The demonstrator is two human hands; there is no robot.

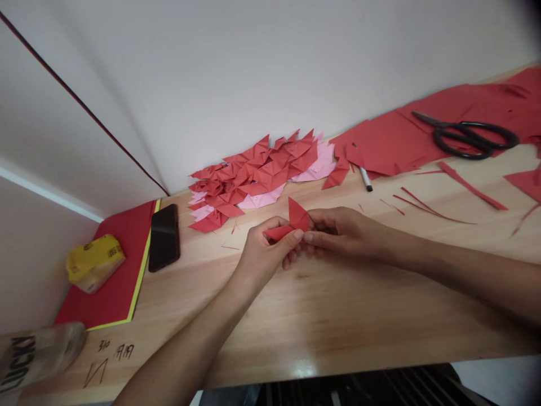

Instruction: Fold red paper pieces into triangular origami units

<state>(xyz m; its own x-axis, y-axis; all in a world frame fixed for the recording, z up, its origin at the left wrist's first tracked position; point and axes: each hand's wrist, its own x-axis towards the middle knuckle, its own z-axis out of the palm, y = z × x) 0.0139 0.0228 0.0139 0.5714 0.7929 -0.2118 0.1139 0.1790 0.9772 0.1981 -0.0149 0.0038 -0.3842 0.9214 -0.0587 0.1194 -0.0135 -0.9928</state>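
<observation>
Both of my hands meet over the middle of the wooden table and pinch a small folded red paper piece. My left hand grips its lower left part between thumb and fingers. My right hand holds its right side, fingers closed on the fold. One pointed flap of the paper sticks up above my fingers. Just behind them, against the wall, lies a pile of folded red and pink paper pieces.
Red paper sheets and thin red offcut strips cover the right of the table, with black scissors on them and a marker nearby. At the left are a black phone, a red pad, a yellow pack and a bottle.
</observation>
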